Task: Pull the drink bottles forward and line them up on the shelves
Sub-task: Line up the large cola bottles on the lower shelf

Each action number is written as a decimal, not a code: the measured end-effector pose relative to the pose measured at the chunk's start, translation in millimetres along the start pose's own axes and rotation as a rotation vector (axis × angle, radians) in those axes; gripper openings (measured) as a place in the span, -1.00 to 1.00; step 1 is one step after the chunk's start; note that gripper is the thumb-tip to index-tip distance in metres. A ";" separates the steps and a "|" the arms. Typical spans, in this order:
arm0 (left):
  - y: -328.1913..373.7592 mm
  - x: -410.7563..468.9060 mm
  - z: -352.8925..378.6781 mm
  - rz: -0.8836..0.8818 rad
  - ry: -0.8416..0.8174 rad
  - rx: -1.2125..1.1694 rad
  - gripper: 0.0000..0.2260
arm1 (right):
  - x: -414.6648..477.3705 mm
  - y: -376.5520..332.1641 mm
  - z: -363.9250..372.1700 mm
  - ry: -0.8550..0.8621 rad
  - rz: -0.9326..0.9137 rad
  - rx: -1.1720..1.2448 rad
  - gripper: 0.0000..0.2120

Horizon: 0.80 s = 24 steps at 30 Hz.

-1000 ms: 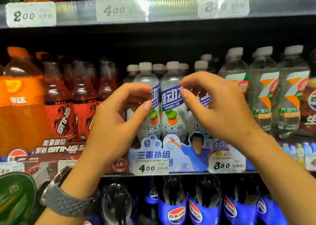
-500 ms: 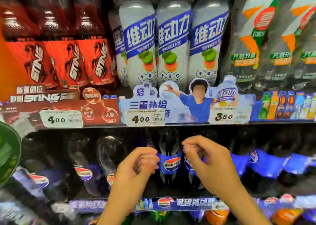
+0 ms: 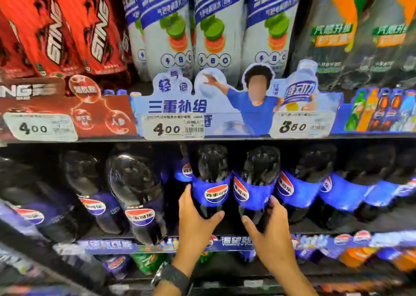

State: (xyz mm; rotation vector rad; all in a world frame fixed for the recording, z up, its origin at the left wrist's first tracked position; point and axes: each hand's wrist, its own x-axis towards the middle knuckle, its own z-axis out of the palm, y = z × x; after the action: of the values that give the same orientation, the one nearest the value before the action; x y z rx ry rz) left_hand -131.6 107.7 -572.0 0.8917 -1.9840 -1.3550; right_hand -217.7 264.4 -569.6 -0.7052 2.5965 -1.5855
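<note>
Store drink aisle, shelves packed front to back. Upper shelf (image 3: 225, 137) carries red Sting bottles (image 3: 74, 32) on the left, white bottles with blue bands (image 3: 216, 25) in the middle, clear bottles with orange-green labels (image 3: 351, 32) on the right. Price tags (image 3: 173, 128) reading 400, 400 and 380 are clipped along its front edge, next to a blue promo card (image 3: 247, 106).

Lower shelf (image 3: 337, 229) holds a row of dark cola bottles with blue wrap labels and a round red-white-blue logo. More bottles sit on the level below, blurred.

The two you're working sit upright mid-row, touching side by side, near the shelf front. Left cola bottle (image 3: 212, 183) has its logo facing straight out; right cola bottle (image 3: 256, 183) has its logo turned slightly left.

Your left hand (image 3: 195, 219) is wrapped around the lower body of the left one, thumb across the front, fingers round the far side. Dark wristwatch (image 3: 173, 277) on that wrist.

Your right hand (image 3: 267, 226) cups the lower body of the right one, thumb in front, fingers curled round its right side. Both grips closed on the bottles, not spread.
</note>
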 end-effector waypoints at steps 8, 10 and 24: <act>-1.6 9.4 23.4 -0.013 0.117 -0.020 -0.02 | -3.6 -4.0 24.0 0.086 0.029 -0.066 -0.09; -4.2 11.8 25.1 -0.011 0.129 -0.051 -0.04 | -3.0 -2.2 26.2 0.088 0.027 -0.053 -0.09; -18.1 15.4 5.5 0.000 0.010 -0.028 -0.10 | 26.8 -1.0 32.0 0.177 0.119 0.264 -0.03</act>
State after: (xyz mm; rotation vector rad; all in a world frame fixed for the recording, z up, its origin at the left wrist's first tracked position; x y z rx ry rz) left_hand -141.5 93.9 -589.5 0.8833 -1.9529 -1.3724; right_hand -233.6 226.8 -578.5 -0.4011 2.4161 -1.9812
